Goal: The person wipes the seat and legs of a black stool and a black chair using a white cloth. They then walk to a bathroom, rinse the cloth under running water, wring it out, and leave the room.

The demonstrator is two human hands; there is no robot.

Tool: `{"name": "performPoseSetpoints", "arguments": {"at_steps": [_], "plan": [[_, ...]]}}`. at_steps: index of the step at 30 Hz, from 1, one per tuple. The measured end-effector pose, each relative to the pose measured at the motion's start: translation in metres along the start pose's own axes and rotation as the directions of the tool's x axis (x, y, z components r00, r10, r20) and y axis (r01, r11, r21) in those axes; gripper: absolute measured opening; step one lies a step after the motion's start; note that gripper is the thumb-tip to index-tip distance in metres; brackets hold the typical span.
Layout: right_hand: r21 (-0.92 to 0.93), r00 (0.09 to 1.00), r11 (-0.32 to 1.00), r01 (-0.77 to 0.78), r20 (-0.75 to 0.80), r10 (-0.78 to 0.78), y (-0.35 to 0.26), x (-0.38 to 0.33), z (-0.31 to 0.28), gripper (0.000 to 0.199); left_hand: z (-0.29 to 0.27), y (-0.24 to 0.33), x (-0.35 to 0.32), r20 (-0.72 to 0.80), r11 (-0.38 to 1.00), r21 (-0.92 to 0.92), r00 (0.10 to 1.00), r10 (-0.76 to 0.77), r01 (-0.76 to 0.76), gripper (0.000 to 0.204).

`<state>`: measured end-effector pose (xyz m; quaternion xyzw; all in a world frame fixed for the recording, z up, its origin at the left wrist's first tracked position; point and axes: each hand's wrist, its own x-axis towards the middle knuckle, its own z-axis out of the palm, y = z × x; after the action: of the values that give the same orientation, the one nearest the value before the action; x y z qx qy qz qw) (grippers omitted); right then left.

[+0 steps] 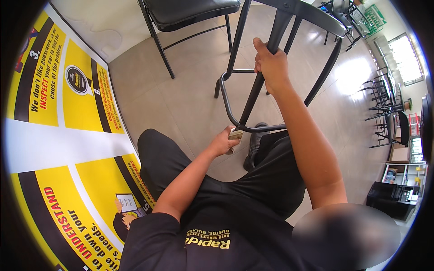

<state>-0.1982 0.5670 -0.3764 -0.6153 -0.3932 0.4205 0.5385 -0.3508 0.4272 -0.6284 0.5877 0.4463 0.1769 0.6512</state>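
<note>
A tall black metal stool [312, 16] stands tilted in front of me, its tubular frame slanting toward my knees. My right hand [275, 67] is wrapped around one of its legs, thumb pointing up along the tube. Lower down, between my knees, my left hand [221, 142] closes on a small folded beige cloth [235, 135]. That cloth is right beside the lower end of the gripped leg, near the bent foot ring [229, 113]; whether they touch I cannot tell.
A black padded folding chair [192, 13] stands at the far left. Yellow and white printed panels [49, 140] line the wall to my left. Several black stools and chairs [384, 104] stand along the right. My dark shoe [254, 151] is on the tiled floor [153, 99] under the stool.
</note>
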Motion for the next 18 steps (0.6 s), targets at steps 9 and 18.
{"name": "performPoseSetpoints", "arguments": {"at_steps": [9, 18], "plan": [[-0.008, 0.998, 0.999, -0.049, 0.043, 0.049, -0.007, -0.002, 0.001, 0.041, -0.004, -0.061, -0.018, 0.030, 0.631, 0.769, 0.980, -0.195, 0.102, 0.043], [0.040, 0.994, 0.998, -0.044, 0.103, 0.039, 0.002, 0.012, -0.016, 0.036, -0.075, 0.125, -0.007, -0.153, 0.968, 0.173, 0.966, 0.206, -0.179, 0.066]]}}
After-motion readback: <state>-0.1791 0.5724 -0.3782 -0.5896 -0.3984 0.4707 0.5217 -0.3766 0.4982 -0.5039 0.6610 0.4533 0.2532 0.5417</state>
